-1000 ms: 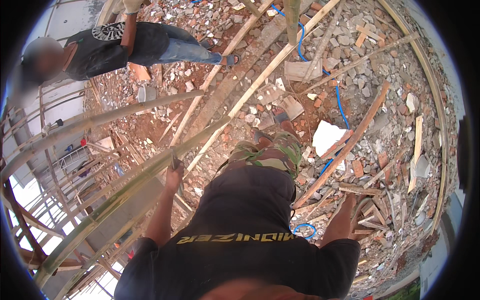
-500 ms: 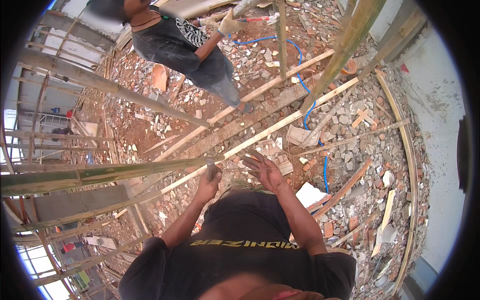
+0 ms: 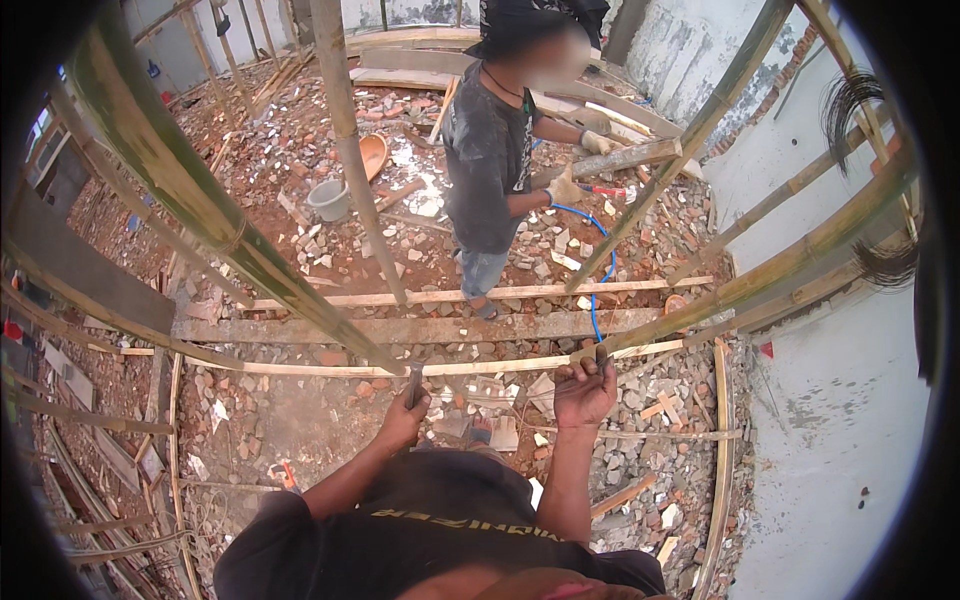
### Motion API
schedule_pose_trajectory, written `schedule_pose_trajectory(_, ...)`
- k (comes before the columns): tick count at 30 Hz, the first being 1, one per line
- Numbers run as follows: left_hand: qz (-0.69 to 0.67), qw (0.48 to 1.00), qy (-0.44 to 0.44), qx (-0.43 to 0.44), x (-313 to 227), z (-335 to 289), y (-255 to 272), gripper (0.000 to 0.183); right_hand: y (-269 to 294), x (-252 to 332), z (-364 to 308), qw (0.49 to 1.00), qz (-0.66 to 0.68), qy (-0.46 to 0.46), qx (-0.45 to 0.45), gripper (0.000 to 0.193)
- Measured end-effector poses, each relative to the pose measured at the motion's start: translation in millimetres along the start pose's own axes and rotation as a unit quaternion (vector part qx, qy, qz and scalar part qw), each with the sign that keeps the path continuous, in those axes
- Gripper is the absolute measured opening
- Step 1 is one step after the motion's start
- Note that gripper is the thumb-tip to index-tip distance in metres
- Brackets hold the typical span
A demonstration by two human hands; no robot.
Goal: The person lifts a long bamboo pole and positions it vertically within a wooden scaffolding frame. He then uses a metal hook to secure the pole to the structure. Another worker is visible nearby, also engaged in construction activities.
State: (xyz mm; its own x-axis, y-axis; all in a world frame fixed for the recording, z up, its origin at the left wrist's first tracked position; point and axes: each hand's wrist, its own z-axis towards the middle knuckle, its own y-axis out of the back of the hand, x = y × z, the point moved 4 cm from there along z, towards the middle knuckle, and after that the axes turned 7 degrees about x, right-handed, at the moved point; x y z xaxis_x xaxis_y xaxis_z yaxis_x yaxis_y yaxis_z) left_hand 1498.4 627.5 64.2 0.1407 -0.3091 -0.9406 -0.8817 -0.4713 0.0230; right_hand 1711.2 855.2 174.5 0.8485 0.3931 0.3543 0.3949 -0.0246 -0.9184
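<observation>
My left hand (image 3: 402, 420) is closed around a hammer (image 3: 415, 378); its grey head sticks up past my fingers and most of its handle is hidden. The head is close to the lower end of a thick green bamboo pole (image 3: 245, 240) that rises to the left. My right hand (image 3: 583, 397) is raised, its fingers curled at the near end of another bamboo pole (image 3: 760, 260), which slants up to the right. Just beyond both hands runs a pale wooden batten (image 3: 490, 367).
Beyond the batten a co-worker (image 3: 490, 160) in gloves holds a thick pole (image 3: 630, 160). Broken brick and rubble (image 3: 660, 400) cover the ground. A blue hose (image 3: 604, 265), a grey bucket (image 3: 328, 200) and an orange basin (image 3: 372, 155) lie ahead. A white wall (image 3: 830, 400) stands right.
My view has swung left, so the co-worker and the poles appear farther right. My right hand has gone from spread fingers to curled at the bamboo pole. My left keeps the hammer.
</observation>
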Motion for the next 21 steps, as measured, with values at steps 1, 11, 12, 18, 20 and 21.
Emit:
schedule_pose_trajectory(1,-0.008,1.0,0.001,0.03,11.4,5.0,11.2,0.018,-6.1,6.3,5.9,0.998,0.037,-0.014,0.047,0.024)
schedule_pose_trajectory(11,0.144,0.989,-0.025,0.02,45.2,-13.9,124.9,0.041,-55.2,-12.9,-54.7,0.976,0.006,-0.076,0.206,0.032)
schedule_pose_trajectory(12,0.126,0.992,-0.016,0.014,55.0,-18.2,130.4,0.041,-57.0,-9.2,-57.7,0.981,0.011,-0.041,0.187,0.032)
schedule_pose_trajectory(18,0.141,0.99,-0.003,0.02,87.5,-22.6,146.9,0.036,-64.0,-10.1,-65.3,0.992,-0.081,-0.011,0.094,0.037)
schedule_pose_trajectory(20,0.129,0.99,0.039,0.026,89.0,-27.3,148.5,0.033,-65.0,-23.7,-61.9,0.991,-0.091,-0.039,0.087,0.039)
schedule_pose_trajectory(21,0.123,0.991,0.057,0.021,89.9,-31.4,150.4,0.032,-72.5,-32.2,-58.8,0.988,-0.093,-0.065,0.102,0.041)
